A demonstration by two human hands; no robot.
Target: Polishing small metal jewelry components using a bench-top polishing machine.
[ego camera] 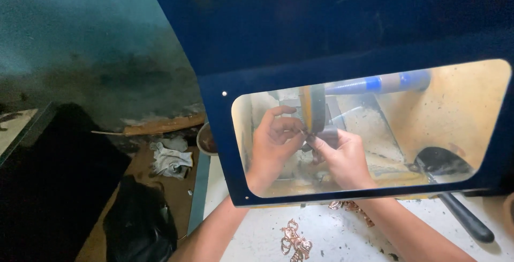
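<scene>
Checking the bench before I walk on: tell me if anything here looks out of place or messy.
A crumpled grey rag lies loose left of the blue hood, and copper-coloured pieces lie scattered on the white bench. Both hands, left and right, work close to the wheel.

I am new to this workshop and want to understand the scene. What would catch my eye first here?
First, the dark blue hood with its clear window, filling the upper right. Behind the window, the left hand and right hand meet at a spinning wheel, pinching a small piece too hidden to identify. Below, copper-coloured metal pieces lie on the white bench.
</scene>
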